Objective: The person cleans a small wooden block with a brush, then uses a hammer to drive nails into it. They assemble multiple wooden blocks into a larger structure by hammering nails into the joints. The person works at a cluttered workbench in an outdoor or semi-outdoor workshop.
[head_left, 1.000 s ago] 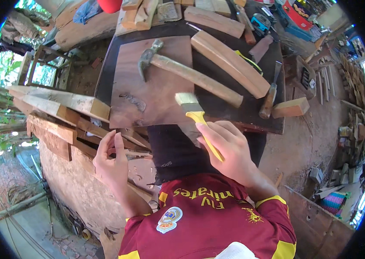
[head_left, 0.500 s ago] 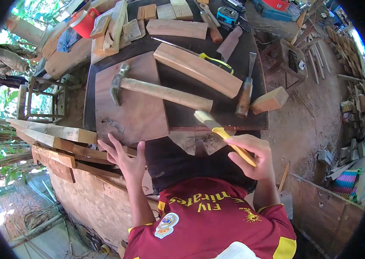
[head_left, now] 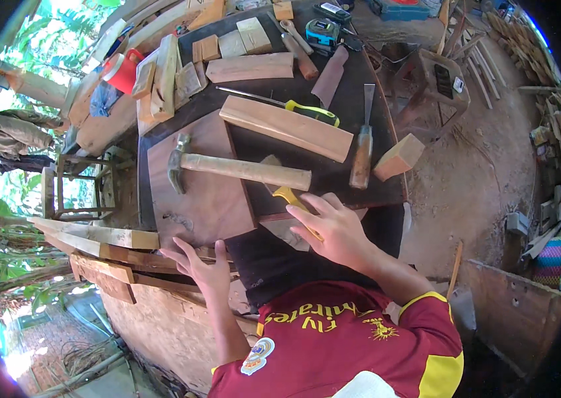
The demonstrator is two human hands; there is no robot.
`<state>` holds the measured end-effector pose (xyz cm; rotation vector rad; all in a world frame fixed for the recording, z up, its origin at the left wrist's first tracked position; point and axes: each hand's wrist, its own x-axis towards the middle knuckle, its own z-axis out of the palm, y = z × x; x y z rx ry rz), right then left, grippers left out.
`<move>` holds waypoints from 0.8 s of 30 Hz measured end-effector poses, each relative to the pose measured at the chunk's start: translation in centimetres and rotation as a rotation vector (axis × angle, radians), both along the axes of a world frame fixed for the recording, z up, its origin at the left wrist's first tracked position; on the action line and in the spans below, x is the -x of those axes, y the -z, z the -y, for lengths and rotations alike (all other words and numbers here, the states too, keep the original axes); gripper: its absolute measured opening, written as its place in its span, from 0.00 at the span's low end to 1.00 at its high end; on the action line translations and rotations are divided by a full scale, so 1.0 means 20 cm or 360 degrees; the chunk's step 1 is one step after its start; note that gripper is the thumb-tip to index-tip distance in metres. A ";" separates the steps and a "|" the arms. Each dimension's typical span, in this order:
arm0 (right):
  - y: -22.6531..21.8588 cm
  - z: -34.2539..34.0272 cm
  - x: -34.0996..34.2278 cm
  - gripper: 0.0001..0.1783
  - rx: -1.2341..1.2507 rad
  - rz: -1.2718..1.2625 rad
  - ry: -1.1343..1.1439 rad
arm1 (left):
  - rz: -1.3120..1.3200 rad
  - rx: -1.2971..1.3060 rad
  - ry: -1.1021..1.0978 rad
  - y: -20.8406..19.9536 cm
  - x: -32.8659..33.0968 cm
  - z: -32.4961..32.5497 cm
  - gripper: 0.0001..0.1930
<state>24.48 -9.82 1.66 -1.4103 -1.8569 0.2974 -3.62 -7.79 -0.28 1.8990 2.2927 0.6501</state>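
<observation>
My right hand (head_left: 337, 229) is closed around the yellow handle of a paintbrush (head_left: 287, 194). The brush head passes behind the wooden handle of a claw hammer (head_left: 247, 170), so part of it is hidden. That hammer rests across a flat brown board (head_left: 204, 205), its metal head at the left. My left hand (head_left: 204, 265), fingers spread and holding nothing, is by the board's near edge; whether a fingertip touches it I cannot tell. Beyond the hammer handle lies a long planed wood block (head_left: 287, 129). A wooden-handled chisel (head_left: 362, 156) sits to its right.
On the dark table (head_left: 247, 151) are also a yellow-handled screwdriver (head_left: 310, 111), a blue tape measure (head_left: 321, 34), and a short block (head_left: 400, 157) at the right edge. Wood offcuts (head_left: 250, 66) lie at the back. Long planks (head_left: 101, 235) jut out at the left.
My right hand has moved left and forward with the paintbrush, bringing its head behind the hammer handle. My left hand stays spread near the board's edge. The whole view has shifted slightly.
</observation>
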 end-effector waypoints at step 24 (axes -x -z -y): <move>-0.03 -0.25 0.11 0.27 -0.0223 0.0073 0.0232 | 0.0244 0.0066 0.0118 -0.26 -0.13 0.06 0.51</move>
